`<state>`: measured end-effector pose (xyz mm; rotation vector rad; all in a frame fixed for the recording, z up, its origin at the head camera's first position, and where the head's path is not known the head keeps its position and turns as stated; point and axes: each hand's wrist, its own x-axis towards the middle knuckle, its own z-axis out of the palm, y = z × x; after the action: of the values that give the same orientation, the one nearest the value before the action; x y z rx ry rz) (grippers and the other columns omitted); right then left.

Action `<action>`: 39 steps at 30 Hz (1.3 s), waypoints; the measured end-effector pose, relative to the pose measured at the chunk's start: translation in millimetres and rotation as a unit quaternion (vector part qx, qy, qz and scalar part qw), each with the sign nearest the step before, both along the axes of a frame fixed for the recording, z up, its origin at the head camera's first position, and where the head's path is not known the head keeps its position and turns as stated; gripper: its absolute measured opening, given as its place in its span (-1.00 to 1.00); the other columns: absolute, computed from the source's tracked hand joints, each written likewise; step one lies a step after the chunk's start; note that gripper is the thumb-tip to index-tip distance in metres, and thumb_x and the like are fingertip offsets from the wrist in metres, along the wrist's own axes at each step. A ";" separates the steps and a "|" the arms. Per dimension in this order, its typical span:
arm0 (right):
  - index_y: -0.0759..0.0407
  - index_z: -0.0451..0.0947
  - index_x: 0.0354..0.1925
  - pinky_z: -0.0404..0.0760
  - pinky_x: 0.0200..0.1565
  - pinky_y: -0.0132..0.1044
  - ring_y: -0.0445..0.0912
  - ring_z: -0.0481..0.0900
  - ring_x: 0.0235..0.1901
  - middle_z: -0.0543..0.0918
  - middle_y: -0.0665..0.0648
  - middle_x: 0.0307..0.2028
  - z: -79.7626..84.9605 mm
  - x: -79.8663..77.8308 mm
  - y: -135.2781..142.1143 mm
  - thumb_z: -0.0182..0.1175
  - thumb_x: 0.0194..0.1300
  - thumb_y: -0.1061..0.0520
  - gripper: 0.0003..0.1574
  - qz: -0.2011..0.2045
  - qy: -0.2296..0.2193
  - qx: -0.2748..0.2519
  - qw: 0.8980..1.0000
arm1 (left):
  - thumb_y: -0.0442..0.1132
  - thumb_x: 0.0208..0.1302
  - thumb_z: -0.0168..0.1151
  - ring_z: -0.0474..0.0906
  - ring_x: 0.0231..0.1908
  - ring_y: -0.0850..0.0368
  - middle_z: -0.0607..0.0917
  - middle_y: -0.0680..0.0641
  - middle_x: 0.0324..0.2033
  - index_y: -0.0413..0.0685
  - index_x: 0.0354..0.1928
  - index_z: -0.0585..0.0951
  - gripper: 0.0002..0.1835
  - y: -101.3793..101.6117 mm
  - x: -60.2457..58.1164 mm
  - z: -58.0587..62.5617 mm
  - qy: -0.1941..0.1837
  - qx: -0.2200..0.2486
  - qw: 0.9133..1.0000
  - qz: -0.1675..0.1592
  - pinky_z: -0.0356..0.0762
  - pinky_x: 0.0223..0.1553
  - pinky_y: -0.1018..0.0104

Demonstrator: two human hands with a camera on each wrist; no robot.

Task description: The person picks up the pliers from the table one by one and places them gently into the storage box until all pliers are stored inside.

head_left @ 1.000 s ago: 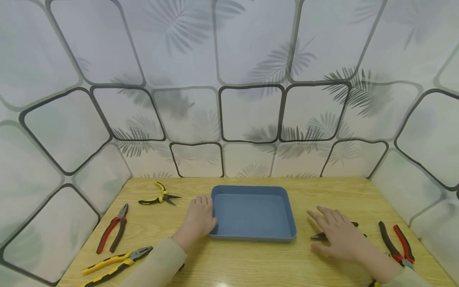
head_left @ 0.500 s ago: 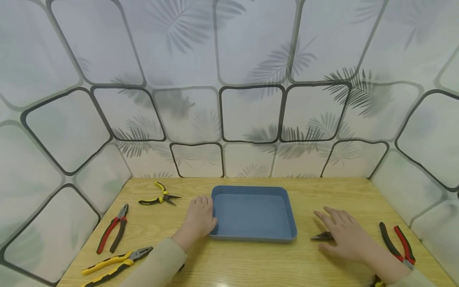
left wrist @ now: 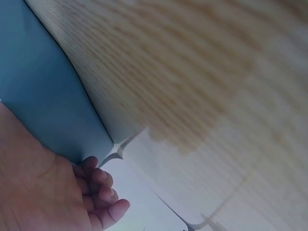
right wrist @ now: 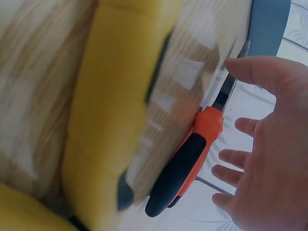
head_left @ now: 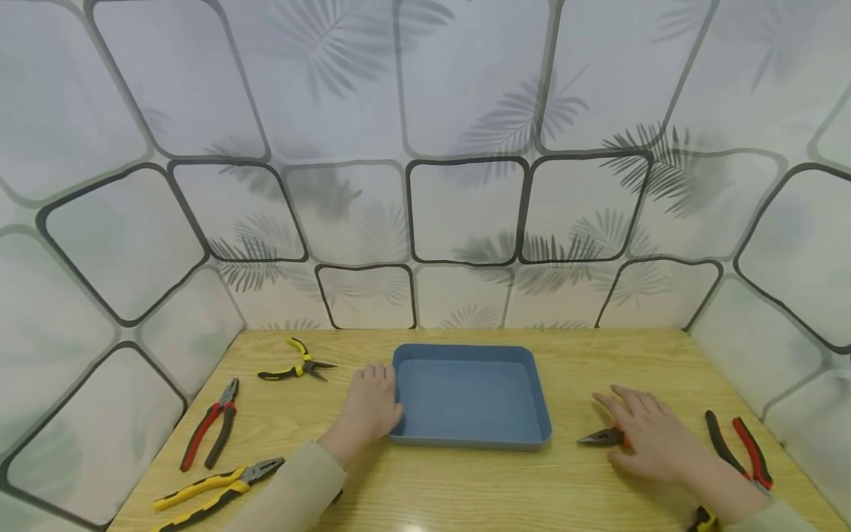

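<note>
My left hand (head_left: 370,403) grips the left wall of a shallow blue tray (head_left: 468,445), with its thumb at the rim. In the left wrist view, the fingers of the left hand (left wrist: 43,187) curl loosely beside the tray's outer wall (left wrist: 53,91). My right hand (head_left: 654,441) hovers with spread fingers over needle-nose pliers (head_left: 601,437), apart from them. In the head view it hides most of their handles. The right wrist view shows the pliers' orange and black handles (right wrist: 185,161) beside the right hand (right wrist: 274,159), which holds nothing.
On the left lie yellow-black needle-nose pliers (head_left: 306,368), red-black pliers (head_left: 226,406) and larger yellow-black pliers (head_left: 239,484). More red-black pliers (head_left: 758,458) lie at the right. A yellow-handled tool (right wrist: 110,106) is close to the right wrist camera. A patterned wall stands behind the wooden table (head_left: 465,488).
My right hand has drifted to the right, uncovering more of the pliers' jaws and a bit of orange handle. The left hand and the tray stay where they were.
</note>
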<state>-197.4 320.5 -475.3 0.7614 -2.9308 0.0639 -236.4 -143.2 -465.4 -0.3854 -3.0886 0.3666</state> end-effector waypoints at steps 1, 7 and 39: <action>0.17 0.39 0.45 0.49 0.20 0.45 0.43 0.51 0.27 0.48 0.47 0.35 0.4 0.1 0.4 0.56 0.06 -0.25 0.12 -0.002 -0.002 0.001 1.000 | 0.15 0.42 0.16 0.55 -0.01 -0.10 0.60 -0.20 -0.09 -0.22 0.03 0.48 -0.47 0.2 0.4 0.4 0.001 0.000 1.000 0.000 0.58 0.13 0.03; 0.20 0.43 0.42 0.49 0.22 0.43 0.41 0.52 0.25 0.49 0.45 0.33 1.6 2.1 2.0 0.55 0.06 -0.17 0.06 -0.006 -0.014 0.008 1.000 | 0.14 0.42 0.16 0.54 -0.02 -0.10 0.60 -0.20 -0.09 -0.22 0.03 0.48 -0.48 0.0 0.7 0.1 0.003 0.002 1.000 -0.001 0.58 0.13 0.03; 0.14 0.54 0.27 0.62 -0.11 0.13 0.09 0.54 -0.06 0.51 0.21 0.05 -2.1 -5.2 19.0 0.48 0.07 0.05 -0.22 -0.027 -0.075 -0.012 0.997 | 0.15 0.41 0.19 0.53 -0.13 -0.04 0.57 -0.16 -0.18 -0.22 0.02 0.50 -0.48 -0.3 1.6 -3.0 0.020 -0.003 1.000 -0.007 0.61 0.00 0.08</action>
<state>-202.7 339.6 -477.4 0.7035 -3.0845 0.1575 -234.8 -143.5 -468.5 -0.3958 -3.0453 0.3795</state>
